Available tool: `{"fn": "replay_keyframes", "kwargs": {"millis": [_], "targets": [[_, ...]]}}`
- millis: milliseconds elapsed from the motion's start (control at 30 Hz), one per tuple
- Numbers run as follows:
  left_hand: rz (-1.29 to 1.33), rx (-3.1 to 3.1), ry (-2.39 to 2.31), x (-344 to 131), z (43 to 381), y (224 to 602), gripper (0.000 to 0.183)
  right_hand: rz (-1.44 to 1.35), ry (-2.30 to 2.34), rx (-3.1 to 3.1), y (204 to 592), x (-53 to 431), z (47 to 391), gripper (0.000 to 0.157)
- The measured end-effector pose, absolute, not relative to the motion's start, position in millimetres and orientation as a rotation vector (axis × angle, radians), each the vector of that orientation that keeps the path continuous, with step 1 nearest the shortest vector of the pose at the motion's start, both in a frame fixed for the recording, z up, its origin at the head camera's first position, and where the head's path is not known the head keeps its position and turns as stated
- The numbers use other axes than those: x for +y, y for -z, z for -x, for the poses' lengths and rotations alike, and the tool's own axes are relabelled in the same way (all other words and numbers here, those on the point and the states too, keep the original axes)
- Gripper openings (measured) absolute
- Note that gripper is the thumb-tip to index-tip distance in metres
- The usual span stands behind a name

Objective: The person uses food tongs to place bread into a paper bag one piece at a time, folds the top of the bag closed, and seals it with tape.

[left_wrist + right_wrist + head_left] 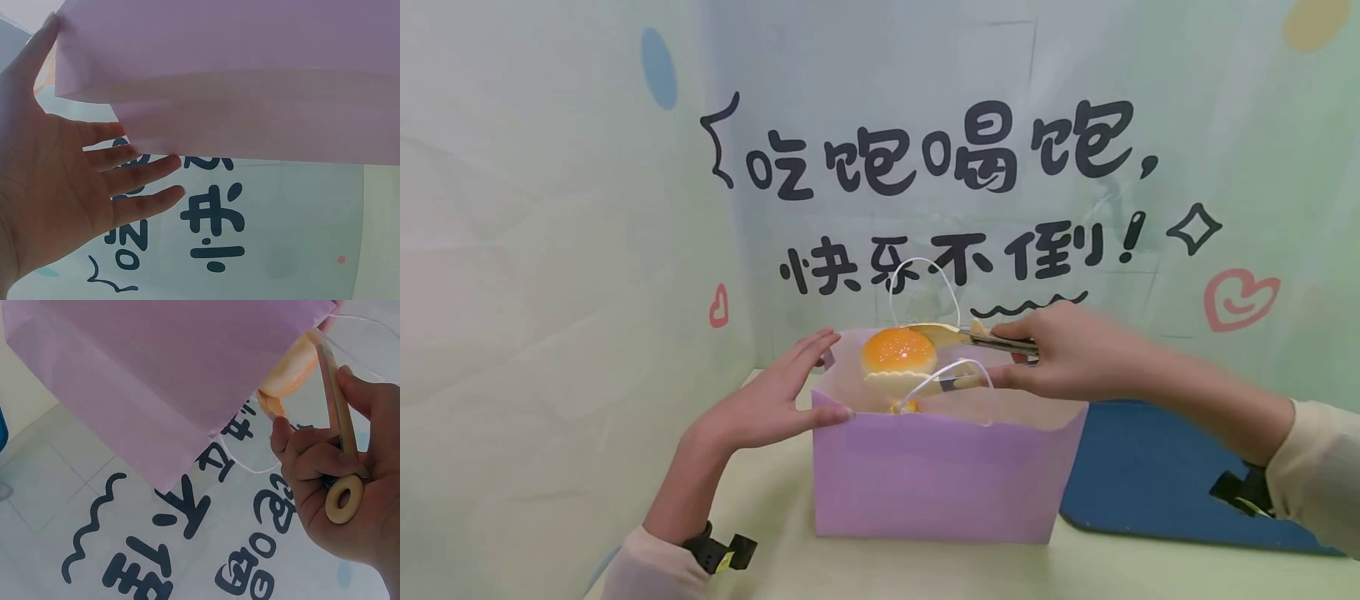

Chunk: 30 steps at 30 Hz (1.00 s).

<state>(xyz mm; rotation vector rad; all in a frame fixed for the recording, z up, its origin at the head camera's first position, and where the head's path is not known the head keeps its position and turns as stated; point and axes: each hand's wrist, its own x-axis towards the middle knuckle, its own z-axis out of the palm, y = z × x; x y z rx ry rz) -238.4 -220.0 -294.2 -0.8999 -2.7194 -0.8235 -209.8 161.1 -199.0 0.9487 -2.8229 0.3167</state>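
A: What are the hands doing?

B: The right hand (1075,354) grips a pair of bread tongs (977,358), fingers curled round the handles. The tongs clamp an orange bun (898,354) with a pale scalloped base, held just over the open mouth of the lilac paper bag (940,479). The left hand (771,400) is flat, fingers straight, with the thumb laid on the bag's front rim at the 9 o'clock corner and the fingers reaching along its side.

A: Can you see inside the bag?

B: Hardly. The front wall hides the interior; only a small orange scrap (906,407) shows below the bun, and I cannot tell what it is. The bun's underside is cut off by the rim too.

A: And the tongs?

B: Their tips are hidden behind the bun in the head view. From the right wrist, the handle ends in a cream ring (344,499) against the palm, and the bun (290,372) peeks out past the bag's edge, mostly covered.

A: The handles of the bag?

B: Two thin white cord loops (925,287), one crossing in front of the tongs.

A: Anything else?

B: A blue mat (1142,483) on the bench (775,517) at 3 o'clock of the bag, partly hidden behind it and the right sleeve. The left wrist view shows the left hand's open palm (56,187) beside the bag wall (250,81), little more.
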Motion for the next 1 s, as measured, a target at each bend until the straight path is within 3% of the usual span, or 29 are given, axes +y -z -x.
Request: {"fn": "replay_keyframes", "kwargs": {"millis": [433, 667, 1000], "targets": [[0.901, -2.711, 0.831, -216.8, 239.5, 294.7, 0.102, -1.047, -0.346, -2.799, 206.2, 138.0, 219.9, 0.04], [0.899, -2.718, 0.83, -217.1, 239.4, 293.9, 0.102, -1.012, -0.432, -2.768, 197.4, 146.8, 212.8, 0.062], [0.892, -2.717, 0.832, -220.5, 237.8, 301.6, 0.098, -0.827, -0.49, -2.717, 200.6, 194.5, 198.9, 0.067]]}}
